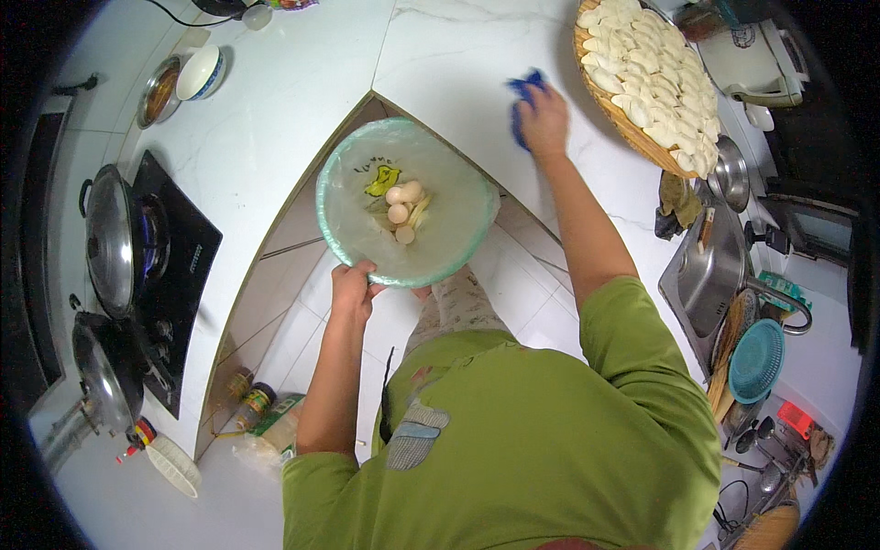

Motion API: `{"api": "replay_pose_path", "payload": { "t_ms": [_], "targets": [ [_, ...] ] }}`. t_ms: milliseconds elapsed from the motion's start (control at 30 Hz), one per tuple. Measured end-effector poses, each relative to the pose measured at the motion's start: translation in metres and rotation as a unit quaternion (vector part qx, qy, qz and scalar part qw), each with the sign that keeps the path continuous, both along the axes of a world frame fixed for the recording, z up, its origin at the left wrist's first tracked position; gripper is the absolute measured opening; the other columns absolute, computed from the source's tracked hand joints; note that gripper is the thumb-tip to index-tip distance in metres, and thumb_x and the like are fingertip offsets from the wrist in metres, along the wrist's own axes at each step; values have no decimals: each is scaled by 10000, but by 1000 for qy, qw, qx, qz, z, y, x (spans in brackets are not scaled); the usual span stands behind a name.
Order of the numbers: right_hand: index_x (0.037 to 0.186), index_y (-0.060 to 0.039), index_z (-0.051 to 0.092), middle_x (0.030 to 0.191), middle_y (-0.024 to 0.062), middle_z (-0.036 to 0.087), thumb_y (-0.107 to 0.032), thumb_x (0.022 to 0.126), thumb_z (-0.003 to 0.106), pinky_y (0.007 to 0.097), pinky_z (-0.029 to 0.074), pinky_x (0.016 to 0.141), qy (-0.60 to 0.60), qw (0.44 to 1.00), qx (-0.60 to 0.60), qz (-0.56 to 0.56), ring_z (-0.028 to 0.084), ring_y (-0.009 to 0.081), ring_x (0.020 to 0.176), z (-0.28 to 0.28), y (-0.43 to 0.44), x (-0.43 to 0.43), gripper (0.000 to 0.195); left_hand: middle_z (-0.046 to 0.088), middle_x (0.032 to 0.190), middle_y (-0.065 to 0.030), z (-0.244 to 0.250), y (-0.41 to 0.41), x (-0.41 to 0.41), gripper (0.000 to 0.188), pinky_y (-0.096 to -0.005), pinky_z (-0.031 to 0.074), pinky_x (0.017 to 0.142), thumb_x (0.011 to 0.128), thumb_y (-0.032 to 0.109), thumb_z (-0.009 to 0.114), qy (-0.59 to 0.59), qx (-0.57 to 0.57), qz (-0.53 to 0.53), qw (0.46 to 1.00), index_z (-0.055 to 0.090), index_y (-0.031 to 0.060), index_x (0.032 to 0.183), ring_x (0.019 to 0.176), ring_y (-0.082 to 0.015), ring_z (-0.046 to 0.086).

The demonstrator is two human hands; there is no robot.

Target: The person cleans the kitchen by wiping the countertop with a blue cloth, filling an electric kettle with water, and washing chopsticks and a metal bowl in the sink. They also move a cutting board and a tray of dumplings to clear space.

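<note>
My left hand (353, 290) grips the near rim of a lined waste bin (440, 258), which is held up against the corner of the counter. A pale plastic bag covers the bin's inside, and at its bottom lie eggshell-like rounded pieces (399, 212), pale scraps and a yellow-green wrapper (382, 180). On the white countertop (467, 89) to the right, my right hand (548, 124) presses a bunched dark blue cloth (520, 127) to the surface. The hand looks slightly blurred.
A woven tray (598, 86) full of dumplings (650, 75) lies beyond my right hand. At right is a steel sink (708, 275) with a teal basket (756, 361). On the left, a lidded pan (110, 240) stands on a gas hob (182, 240) with a blue flame. Bowls (201, 72) stand farther back.
</note>
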State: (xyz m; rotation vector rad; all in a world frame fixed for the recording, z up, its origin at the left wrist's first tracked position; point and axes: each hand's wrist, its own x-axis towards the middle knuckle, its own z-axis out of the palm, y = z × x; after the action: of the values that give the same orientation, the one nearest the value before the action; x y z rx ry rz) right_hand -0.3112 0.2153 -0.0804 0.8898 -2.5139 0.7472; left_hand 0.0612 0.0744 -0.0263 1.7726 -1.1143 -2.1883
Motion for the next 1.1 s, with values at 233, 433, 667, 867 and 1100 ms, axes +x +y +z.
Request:
{"api": "replay_pose_path", "payload": {
  "t_ms": [233,433,667,867,1100],
  "targets": [
    [994,-69,635,1126,136,578,-22,727,628,411,418,941,-150,907,-93,381,530,307,1060,36,-65,130,271,578,986,-203,-3,-15,-5,325,-387,600,627,754,-15,508,-14,3,-1,1000,469,-153,1046,787,-286,644],
    [1105,-22,615,1203,213,519,-161,879,549,424,383,973,-106,989,-99,-19,478,347,1113,28,62,58,274,577,954,-191,-18,-6,-1,294,-383,600,600,766,-8,506,-13,21,17,1000,461,-149,1019,759,-290,643],
    [1036,-63,640,1170,195,561,-111,709,636,442,384,967,-105,971,-26,212,503,369,1097,14,-75,111,330,580,944,-197,-18,4,-4,280,-374,594,603,769,-9,511,2,38,27,999,474,-144,1012,760,-286,638],
    [1044,-72,635,1144,155,587,-127,754,597,427,362,993,-154,948,-219,170,497,334,1123,16,-118,70,298,582,939,-191,-20,-5,-1,277,-381,581,607,757,-19,508,9,27,39,999,496,-140,1006,769,-290,630],
    [1221,16,514,1252,227,521,-239,847,563,426,342,1016,-143,960,-25,-240,474,376,1173,-2,-54,-125,455,614,905,-177,-13,-10,-6,295,-369,545,560,762,-5,523,-13,36,66,997,534,-128,1030,691,-262,629]
  ]
}}
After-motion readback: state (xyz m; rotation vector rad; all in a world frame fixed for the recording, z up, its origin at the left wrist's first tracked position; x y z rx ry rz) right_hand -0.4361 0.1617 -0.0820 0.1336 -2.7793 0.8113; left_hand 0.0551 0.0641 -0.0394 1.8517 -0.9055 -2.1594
